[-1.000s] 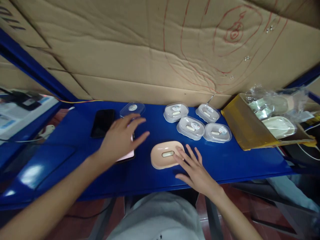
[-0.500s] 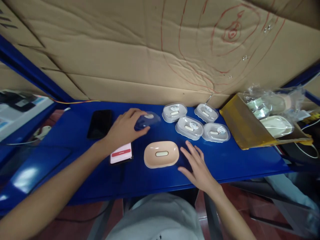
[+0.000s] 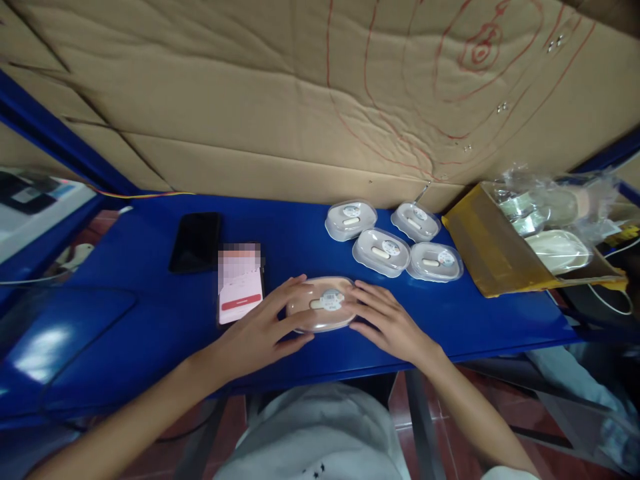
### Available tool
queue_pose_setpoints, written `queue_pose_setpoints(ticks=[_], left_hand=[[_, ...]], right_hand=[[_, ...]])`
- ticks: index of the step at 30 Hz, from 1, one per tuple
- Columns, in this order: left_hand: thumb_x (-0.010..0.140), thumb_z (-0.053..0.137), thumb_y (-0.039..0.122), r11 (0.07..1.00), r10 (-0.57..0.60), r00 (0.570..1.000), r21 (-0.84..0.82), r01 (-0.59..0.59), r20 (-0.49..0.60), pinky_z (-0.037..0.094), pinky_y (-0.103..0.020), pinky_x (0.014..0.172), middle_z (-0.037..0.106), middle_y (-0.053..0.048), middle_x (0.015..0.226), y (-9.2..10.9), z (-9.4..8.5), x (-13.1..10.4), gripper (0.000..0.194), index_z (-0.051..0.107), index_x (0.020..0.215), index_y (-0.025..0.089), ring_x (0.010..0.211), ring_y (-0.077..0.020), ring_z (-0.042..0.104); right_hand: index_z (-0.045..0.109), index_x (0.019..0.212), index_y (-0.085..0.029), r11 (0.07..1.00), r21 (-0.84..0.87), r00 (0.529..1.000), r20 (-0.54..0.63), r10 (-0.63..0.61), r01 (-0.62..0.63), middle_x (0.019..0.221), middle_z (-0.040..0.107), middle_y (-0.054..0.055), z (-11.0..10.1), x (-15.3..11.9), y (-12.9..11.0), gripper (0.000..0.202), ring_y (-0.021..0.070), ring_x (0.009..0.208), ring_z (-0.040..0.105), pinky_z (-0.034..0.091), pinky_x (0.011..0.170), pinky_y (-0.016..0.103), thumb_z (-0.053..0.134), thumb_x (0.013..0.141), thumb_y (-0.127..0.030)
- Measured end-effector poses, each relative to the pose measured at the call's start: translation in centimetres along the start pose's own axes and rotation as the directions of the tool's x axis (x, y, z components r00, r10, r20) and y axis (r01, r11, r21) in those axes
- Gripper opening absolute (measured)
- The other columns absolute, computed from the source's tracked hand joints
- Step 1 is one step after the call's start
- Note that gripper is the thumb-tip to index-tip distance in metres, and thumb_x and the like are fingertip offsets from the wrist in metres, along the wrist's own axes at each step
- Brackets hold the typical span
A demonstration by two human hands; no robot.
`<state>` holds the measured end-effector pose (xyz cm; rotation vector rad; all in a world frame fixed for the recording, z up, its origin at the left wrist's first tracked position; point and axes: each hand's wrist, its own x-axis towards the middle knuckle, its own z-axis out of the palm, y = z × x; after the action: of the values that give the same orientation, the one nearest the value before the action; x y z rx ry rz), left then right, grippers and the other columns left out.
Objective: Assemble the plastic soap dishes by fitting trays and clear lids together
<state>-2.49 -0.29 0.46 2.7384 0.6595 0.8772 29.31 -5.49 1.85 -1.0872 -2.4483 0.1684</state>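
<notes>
While you look down at the blue metal tabletop [image 3: 150, 293], a black phone with a dark screen [image 3: 196, 241] lies toward its left half near the back edge, and just to its right a second phone with a lit white and red screen [image 3: 241, 285] lies flat. Your left hand [image 3: 260, 333] comes next, fingers spread and curled against the left end of the peach oval soap dish with a clear lid [image 3: 323, 305], which sits near the front edge at the middle. Your right hand [image 3: 387, 321] presses its fingertips to the right end of that dish, so both hands clasp it. Behind and to the right, four clear lidded oval cases [image 3: 383, 252] cluster near the back edge. At the right end, a yellow cardboard tray [image 3: 487, 257] holds plastic-wrapped dishes.
</notes>
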Motion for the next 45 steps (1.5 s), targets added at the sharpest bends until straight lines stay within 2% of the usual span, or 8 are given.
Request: queue_pose_setpoints(ticks=[5,14,18,23,30,37,42,45], left_hand=[[0.106,0.071,0.027,0.996,0.058,0.998,0.069,-0.058,-0.002,0.057,-0.049,0.12,0.062,-0.015,0.154,-0.3,-0.1,-0.1,0.035,0.064,0.14,0.022,0.15,-0.0314,0.057],[0.112,0.061,0.033,0.989,0.003,1.0,0.151,-0.006,0.019,0.056,-0.05,0.122,0.062,-0.017,0.153,-0.2,-0.1,-0.8,0.035,0.062,0.143,0.018,0.153,-0.0334,0.055],[0.111,0.062,0.033,0.993,-0.052,0.997,0.108,0.047,0.049,0.055,-0.048,0.123,0.057,-0.019,0.159,-0.4,-0.3,-1.4,0.036,0.061,0.145,0.019,0.152,-0.032,0.057],[0.109,0.065,0.028,0.997,-0.031,0.997,0.078,0.026,0.065,0.053,-0.048,0.125,0.058,-0.016,0.158,-0.9,-0.5,-1.4,0.036,0.062,0.145,0.022,0.153,-0.0314,0.055],[0.11,0.062,0.027,0.999,-0.051,0.996,-0.004,0.052,0.078,0.054,-0.043,0.123,0.05,-0.017,0.164,-1.7,-0.3,-1.2,0.033,0.061,0.142,0.021,0.152,-0.0297,0.057],[0.114,0.054,0.03,0.993,-0.106,0.984,-0.043,0.113,0.143,0.053,-0.045,0.123,0.045,-0.016,0.17,-2.3,-0.7,-1.1,0.033,0.058,0.145,0.023,0.152,-0.0301,0.057],[0.113,0.055,0.034,0.995,-0.087,0.983,-0.023,0.092,0.163,0.053,-0.046,0.124,0.046,-0.014,0.171,-2.9,-0.7,-1.0,0.034,0.06,0.145,0.024,0.152,-0.0306,0.057],[0.113,0.054,0.035,0.997,-0.08,0.986,-0.004,0.081,0.147,0.054,-0.046,0.122,0.049,-0.015,0.169,-3.3,-0.6,-0.8,0.034,0.061,0.145,0.024,0.148,-0.03,0.061]], right_hand=[[0.063,0.152,-0.022,0.998,-0.06,1.0,-0.007,-0.024,0.024,0.163,0.061,0.01,0.1,0.0,-0.2,0.039,0.0263,0.162,0.045,0.047,0.128,0.052,0.056,0.114,-0.023],[0.065,0.15,-0.024,0.992,-0.114,0.998,0.001,-0.055,0.055,0.16,0.064,0.01,0.4,0.5,-0.5,0.039,0.028,0.162,0.043,0.048,0.127,0.052,0.06,0.112,-0.025],[0.066,0.15,-0.024,0.994,-0.097,0.998,-0.004,-0.058,0.057,0.159,0.064,0.009,0.8,0.6,-0.6,0.037,0.0285,0.163,0.042,0.049,0.126,0.051,0.06,0.113,-0.025],[0.062,0.155,-0.028,0.982,-0.179,0.998,0.025,-0.061,0.064,0.159,0.064,0.009,1.6,0.0,-0.6,0.043,0.0312,0.163,0.041,0.052,0.123,0.053,0.06,0.112,-0.022],[0.065,0.152,-0.027,0.98,-0.183,0.997,0.004,-0.079,0.079,0.154,0.067,0.009,1.6,0.0,-0.4,0.041,0.0315,0.157,0.047,0.053,0.121,0.052,0.065,0.111,-0.032],[0.063,0.154,-0.032,0.963,-0.267,0.998,-0.026,-0.055,0.046,0.15,0.07,0.009,2.3,0.0,-0.6,0.045,0.0321,0.149,0.055,0.058,0.114,0.05,0.066,0.11,-0.026],[0.061,0.156,-0.03,0.965,-0.26,0.998,-0.044,-0.055,0.042,0.151,0.069,0.009,2.9,-0.2,-0.7,0.046,0.0325,0.154,0.05,0.057,0.115,0.051,0.064,0.11,-0.024],[0.055,0.162,-0.028,0.968,-0.248,1.0,0.0,-0.025,0.024,0.163,0.06,0.009,2.7,0.2,-0.6,0.052,0.0328,0.16,0.044,0.052,0.123,0.054,0.062,0.111,-0.023]])
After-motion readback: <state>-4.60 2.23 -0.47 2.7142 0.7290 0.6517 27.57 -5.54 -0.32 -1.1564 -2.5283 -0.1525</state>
